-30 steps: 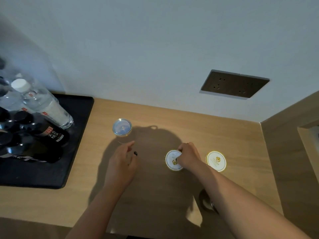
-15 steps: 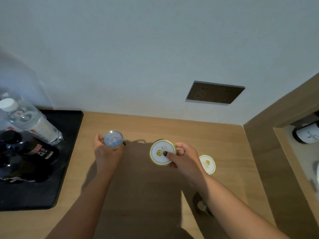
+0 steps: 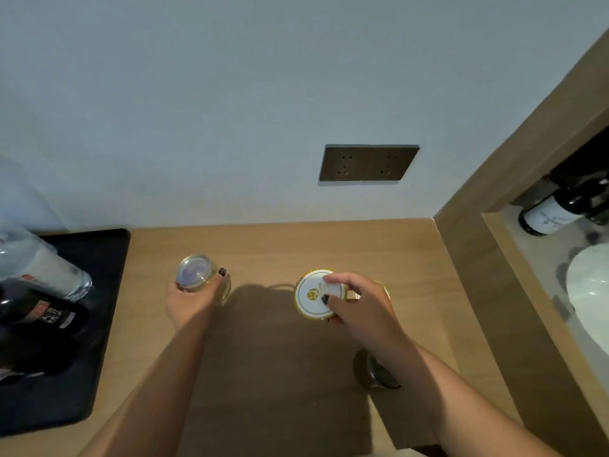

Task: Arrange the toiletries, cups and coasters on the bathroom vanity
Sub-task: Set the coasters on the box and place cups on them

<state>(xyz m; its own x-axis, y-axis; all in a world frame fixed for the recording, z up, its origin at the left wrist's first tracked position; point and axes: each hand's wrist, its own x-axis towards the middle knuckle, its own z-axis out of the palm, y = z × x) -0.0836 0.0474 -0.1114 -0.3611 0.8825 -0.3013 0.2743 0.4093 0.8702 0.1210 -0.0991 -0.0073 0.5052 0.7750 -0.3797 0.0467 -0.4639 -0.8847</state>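
A: The glass [image 3: 194, 273] is gripped by the left hand [image 3: 189, 300] at centre left of the frame, fingers curled round its wall, and it appears to be lifted a little off the counter [image 3: 270, 374], though that is hard to tell.

B: And a coaster [image 3: 313, 294] is pinched by the right hand [image 3: 357, 306] just right of centre, thumb on top, fingers beneath. It appears to be held clear of the wood, tilted slightly.

A: A second coaster [image 3: 384, 290] is almost hidden behind that hand; only a gold edge can be seen.

B: So where could it be lost from here?

A: The glass first. It is clear and smooth, and only part of its wall is wrapped. If it is swung across quickly, a slip could be expected, and a hard counter is waiting beneath.

B: The coaster is light and thin. If it is dropped instead of laid flat, it could land askew on the second one.

A: Then the glass would be set down on an uneven base and could be tipped.

B: One more: a small dark round object [image 3: 374, 374] at lower right, under the right forearm. What it is cannot be told.

A: It could be knocked off the front edge if that arm is drawn back low.

B: The tray [image 3: 99, 258] of bottles [image 3: 49, 278] at far left is well apart, so little risk is seen there.
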